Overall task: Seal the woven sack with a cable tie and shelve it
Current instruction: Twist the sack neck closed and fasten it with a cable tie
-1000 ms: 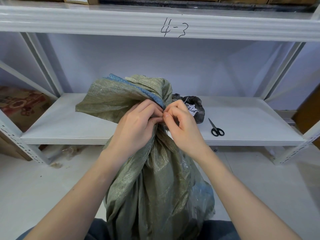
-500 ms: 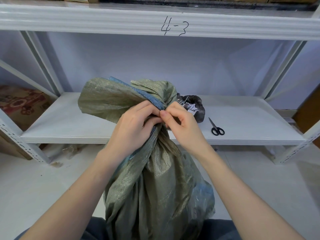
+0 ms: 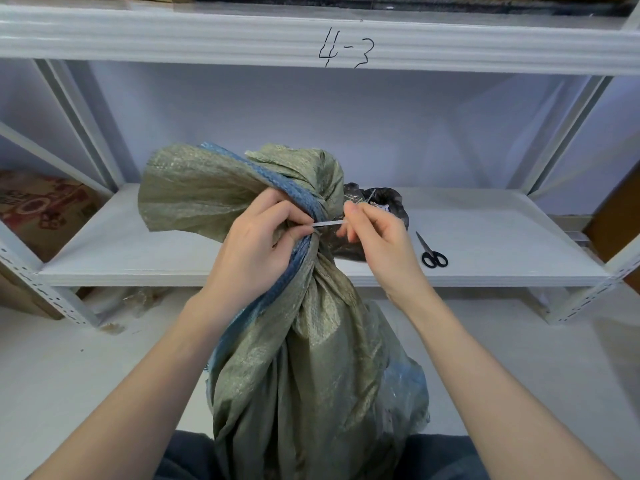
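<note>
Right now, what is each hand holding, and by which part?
Left hand grips the woven sack at its gathered neck. Right hand pinches the cable tie by its free tail.

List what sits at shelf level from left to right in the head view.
Printed cardboard box → left hand → cable tie → right hand → scissors on the shelf.

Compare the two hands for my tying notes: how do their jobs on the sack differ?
The left hand clamps the gathered neck of the woven sack; the right hand touches no sack cloth, only pinching the cable tie tail. The left is a full fist; the right uses fingertips. Both are bare and meet at the tie.
</note>
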The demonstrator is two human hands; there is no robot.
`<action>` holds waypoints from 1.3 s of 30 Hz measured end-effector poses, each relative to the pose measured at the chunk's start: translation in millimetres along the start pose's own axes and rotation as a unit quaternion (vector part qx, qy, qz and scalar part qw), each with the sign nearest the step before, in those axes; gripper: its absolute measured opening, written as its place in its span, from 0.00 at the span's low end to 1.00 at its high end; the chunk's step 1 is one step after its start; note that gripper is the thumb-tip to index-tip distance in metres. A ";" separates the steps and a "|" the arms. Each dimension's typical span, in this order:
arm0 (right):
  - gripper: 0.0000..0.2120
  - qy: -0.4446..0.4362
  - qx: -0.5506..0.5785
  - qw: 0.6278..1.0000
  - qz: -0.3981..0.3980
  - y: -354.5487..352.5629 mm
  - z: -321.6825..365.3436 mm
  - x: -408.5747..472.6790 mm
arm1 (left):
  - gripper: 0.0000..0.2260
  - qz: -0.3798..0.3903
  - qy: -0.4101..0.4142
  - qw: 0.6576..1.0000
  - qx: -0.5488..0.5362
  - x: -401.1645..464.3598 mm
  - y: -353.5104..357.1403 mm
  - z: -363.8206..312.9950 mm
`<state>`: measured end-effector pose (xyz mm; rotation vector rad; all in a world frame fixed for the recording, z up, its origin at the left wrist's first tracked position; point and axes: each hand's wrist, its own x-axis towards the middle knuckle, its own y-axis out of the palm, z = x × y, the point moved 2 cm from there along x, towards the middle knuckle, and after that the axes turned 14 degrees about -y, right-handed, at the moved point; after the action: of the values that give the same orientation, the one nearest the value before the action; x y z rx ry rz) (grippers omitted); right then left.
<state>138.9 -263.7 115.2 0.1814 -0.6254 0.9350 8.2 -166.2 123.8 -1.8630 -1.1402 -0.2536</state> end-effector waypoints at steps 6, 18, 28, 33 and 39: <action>0.15 0.010 0.013 0.997 0.073 12.2 -5.9 -5.6 | 0.02 -0.002 0.016 1.000 0.004 -3.8 1.1 -2.9; 0.14 -0.029 -0.065 0.995 0.066 13.8 -10.3 -6.8 | 0.04 0.008 0.018 1.000 0.019 -4.7 2.8 -1.1; 0.16 -0.021 -0.068 0.996 0.055 8.2 -7.3 -5.1 | 0.05 0.018 0.016 0.999 0.040 -1.2 4.6 7.2; 0.14 -0.016 -0.051 0.998 0.034 5.2 -10.2 -2.6 | 0.05 0.025 0.005 0.999 0.036 -1.0 5.3 9.7; 0.09 0.014 -0.023 0.999 0.020 2.0 -7.2 -2.1 | 0.04 0.026 0.004 0.999 0.042 0.2 6.5 12.3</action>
<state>139.5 -261.1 107.9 0.1141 -0.6263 0.9587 10.2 -157.6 113.1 -1.8142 -1.0789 -0.1807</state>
